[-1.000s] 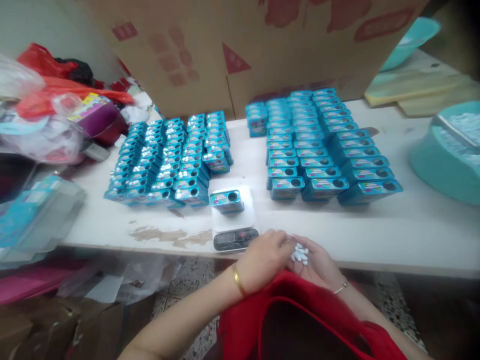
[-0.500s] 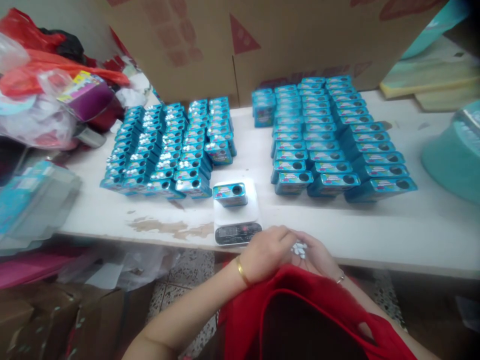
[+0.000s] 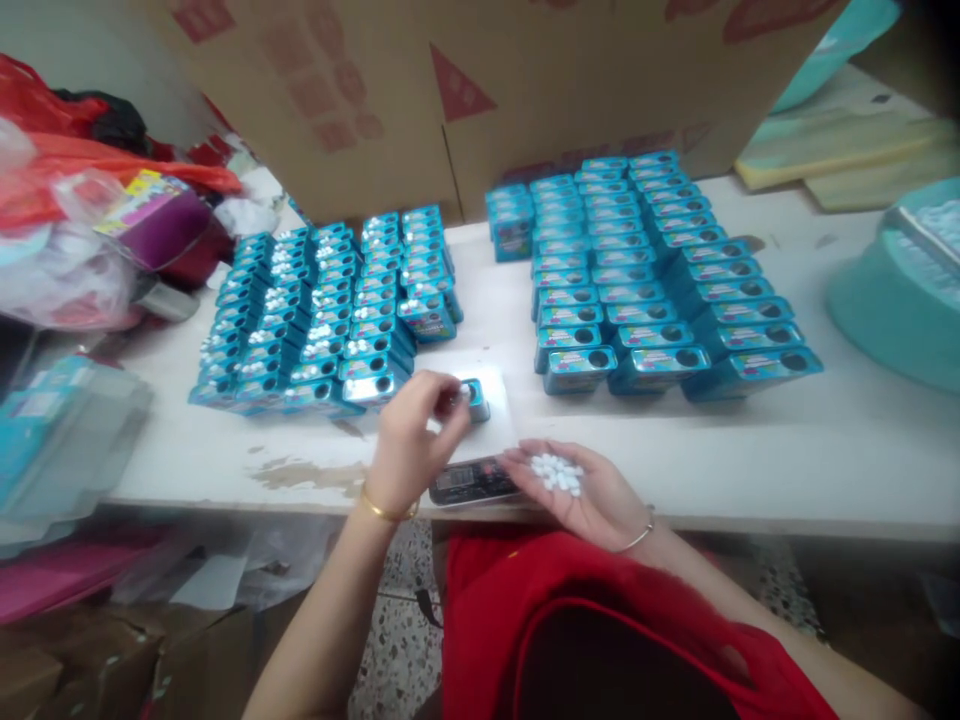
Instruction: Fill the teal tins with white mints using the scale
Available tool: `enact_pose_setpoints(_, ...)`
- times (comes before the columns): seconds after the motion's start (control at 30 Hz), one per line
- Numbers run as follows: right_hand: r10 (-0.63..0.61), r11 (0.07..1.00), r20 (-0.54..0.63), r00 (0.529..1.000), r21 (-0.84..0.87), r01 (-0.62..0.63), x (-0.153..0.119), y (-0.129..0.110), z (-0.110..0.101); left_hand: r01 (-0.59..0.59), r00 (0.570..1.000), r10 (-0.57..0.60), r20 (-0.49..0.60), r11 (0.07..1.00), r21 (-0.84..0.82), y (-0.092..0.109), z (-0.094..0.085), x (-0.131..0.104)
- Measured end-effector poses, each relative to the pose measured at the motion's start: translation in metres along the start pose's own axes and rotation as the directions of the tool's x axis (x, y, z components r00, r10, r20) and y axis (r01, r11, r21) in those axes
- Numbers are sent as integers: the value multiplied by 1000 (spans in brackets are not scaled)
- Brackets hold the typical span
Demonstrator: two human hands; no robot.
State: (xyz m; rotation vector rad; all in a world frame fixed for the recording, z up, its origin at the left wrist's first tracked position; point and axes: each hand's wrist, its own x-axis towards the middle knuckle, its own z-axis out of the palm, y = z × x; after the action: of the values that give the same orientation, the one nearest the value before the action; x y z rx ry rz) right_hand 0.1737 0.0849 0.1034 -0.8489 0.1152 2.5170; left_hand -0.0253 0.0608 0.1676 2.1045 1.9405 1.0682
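Left hand over a small blue tin, right hand cupping white pellets.
From the left, blue tins [image 3: 319, 398], many topped with white pieces, stand in rows; beside them the left hand [image 3: 409, 440] has thumb and fingertips pinched, seemingly on a white piece [image 3: 465, 391], at the blue tin [image 3: 481, 408] on the digital scale [image 3: 491, 437]. A bump from those fingers could tip it or disturb the reading. The right hand [image 3: 604, 508], palm up, fingers loosely spread, bears loose white pellets [image 3: 556, 473]; tilting might spill some. Farther right stand more blue tins [image 3: 577, 372].

Blue tin [image 3: 477, 402]: upright on white scale [image 3: 491, 437], partly hidden | white pellets [image 3: 556, 472]: loose pile, open right hand [image 3: 592, 500]
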Motion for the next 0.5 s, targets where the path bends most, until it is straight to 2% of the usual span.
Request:
enact_pose_setpoints(0.17, -36, 999, -31, 999, -9, 35, -1, -4, -9, 18, 995, -23, 101, 999, 45, -15, -2, 3)
enact_pose_setpoints(0.27, -46, 999, -34, 998, -16, 45, -1, -6, -11, 76, 995, -75, 66, 997, -12, -12, -7, 3)
enact_pose_setpoints(0.33, -35, 999, -23, 999, -25, 34, -1, -5, -10, 111, 993, -107, 49, 990, -89, -1, -8, 2)
enact_pose_setpoints(0.4, -15, 999, -12, 1000, -38, 15, -2, -3, -9, 89, 993, -74, 93, 980, -176, 17, -1, -3)
enact_pose_setpoints(0.47, 13, 999, -13, 1000, -49, -13, -4, -2, -11, 12, 979, 40, 200, 969, -249, 37, 16, -13)
enact_pose_setpoints(0.5, 36, 998, -17, 999, -57, -37, -6, -2, -13, -34, 958, 110, 266, 961, -274, 46, 28, -20)
